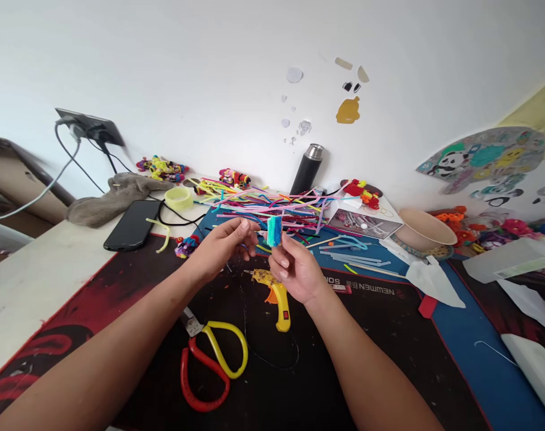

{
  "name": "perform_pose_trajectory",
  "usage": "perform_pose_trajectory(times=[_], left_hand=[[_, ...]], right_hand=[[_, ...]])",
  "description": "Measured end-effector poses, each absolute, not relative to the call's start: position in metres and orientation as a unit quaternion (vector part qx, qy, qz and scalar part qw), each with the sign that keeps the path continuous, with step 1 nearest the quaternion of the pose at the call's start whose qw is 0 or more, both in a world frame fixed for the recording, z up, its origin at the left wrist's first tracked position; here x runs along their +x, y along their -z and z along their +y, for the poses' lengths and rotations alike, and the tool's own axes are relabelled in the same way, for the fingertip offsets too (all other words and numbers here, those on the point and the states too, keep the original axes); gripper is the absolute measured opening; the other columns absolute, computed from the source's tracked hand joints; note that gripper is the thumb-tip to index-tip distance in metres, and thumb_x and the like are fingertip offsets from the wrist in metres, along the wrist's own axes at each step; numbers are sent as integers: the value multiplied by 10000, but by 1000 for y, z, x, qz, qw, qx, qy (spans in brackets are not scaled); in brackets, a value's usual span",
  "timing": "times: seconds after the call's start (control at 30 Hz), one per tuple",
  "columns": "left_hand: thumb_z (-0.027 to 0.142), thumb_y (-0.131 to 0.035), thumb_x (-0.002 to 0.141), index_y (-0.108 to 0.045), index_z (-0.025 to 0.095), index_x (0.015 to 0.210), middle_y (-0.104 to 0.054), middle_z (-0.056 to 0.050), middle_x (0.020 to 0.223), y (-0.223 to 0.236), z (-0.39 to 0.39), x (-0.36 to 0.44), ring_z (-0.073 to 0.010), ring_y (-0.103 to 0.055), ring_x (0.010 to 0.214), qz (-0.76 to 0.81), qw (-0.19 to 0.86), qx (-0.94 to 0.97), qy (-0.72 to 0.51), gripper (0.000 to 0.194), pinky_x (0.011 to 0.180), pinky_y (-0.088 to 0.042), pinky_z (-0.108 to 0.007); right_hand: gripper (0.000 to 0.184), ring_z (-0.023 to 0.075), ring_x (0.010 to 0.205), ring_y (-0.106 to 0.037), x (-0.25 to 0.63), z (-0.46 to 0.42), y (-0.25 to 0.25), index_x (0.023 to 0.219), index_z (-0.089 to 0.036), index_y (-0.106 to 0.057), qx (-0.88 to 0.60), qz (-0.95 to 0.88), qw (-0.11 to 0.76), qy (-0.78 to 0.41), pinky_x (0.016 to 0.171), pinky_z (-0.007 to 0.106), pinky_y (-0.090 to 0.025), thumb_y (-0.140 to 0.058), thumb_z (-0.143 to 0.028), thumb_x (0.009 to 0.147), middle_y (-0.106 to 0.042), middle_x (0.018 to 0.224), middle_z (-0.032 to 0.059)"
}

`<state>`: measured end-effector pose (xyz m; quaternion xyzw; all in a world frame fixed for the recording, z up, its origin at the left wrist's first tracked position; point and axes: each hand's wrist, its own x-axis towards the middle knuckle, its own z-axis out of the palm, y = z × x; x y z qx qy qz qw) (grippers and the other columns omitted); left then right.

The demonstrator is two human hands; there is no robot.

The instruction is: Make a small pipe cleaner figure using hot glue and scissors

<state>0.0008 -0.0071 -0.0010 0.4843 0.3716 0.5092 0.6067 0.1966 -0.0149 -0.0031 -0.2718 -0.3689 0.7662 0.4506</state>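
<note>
My right hand pinches a small blue and turquoise fuzzy piece upright between thumb and fingers, above the mat. Just left of that piece is my left hand, its fingers loosely bent and apart, with nothing visible in them. A yellow hot glue gun with an orange trigger lies below my right hand. Nearer to me, under my left forearm, lie scissors with one red and one yellow handle; the blades are partly hidden by the forearm.
Many coloured pipe cleaners are heaped behind my hands. A black flask stands by the wall. Clear glue sticks lie to the right, near a beige bowl. A phone and a yellow tape roll are at the left.
</note>
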Motion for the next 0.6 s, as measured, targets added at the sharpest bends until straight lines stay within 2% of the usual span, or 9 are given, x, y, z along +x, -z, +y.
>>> perform_pose_trajectory(times=[0.17, 0.23, 0.33, 0.4, 0.6], left_hand=[[714, -819, 848, -736, 172, 983, -713, -43, 850, 0, -7, 1, -180, -686, 674, 375, 605, 483, -511, 564, 586, -507, -284], [714, -813, 854, -736, 175, 965, -712, -44, 853, -1, -7, 1, -178, -682, 680, 372, 602, 490, -509, 555, 590, -511, -281], [691, -833, 846, -733, 178, 928, -698, -35, 810, -2, -7, 0, -174, -662, 686, 369, 598, 508, -498, 529, 599, -518, -273], [645, -882, 814, -740, 182, 941, -701, -29, 814, -3, -7, 1, -173, -654, 696, 368, 597, 515, -494, 501, 602, -523, -270], [456, -985, 734, -771, 191, 1029, -728, -31, 983, -3, -7, 2, -151, -641, 726, 356, 601, 520, -491, 450, 654, -565, -281]], right_hand=[[569, 70, 409, -384, 197, -14, 7, 720, -233, -442, -287, -378, 454, -754, 424, 231, -276, -887, -567, 843, -447, 548, -99], [497, 77, 412, -414, 197, -14, 9, 763, -230, -507, -305, -395, 458, -736, 411, 229, -258, -871, -555, 860, -476, 566, -94], [379, 93, 412, -452, 194, -16, 13, 973, -223, -659, -353, -446, 462, -680, 397, 222, -246, -863, -525, 870, -517, 572, -95], [424, 100, 401, -456, 192, -17, 15, 1068, -225, -685, -381, -487, 460, -637, 394, 224, -273, -875, -535, 851, -533, 556, -100], [402, 104, 389, -489, 190, -18, 18, 1067, -236, -682, -416, -556, 470, -544, 403, 236, -362, -857, -540, 871, -508, 557, -113]])
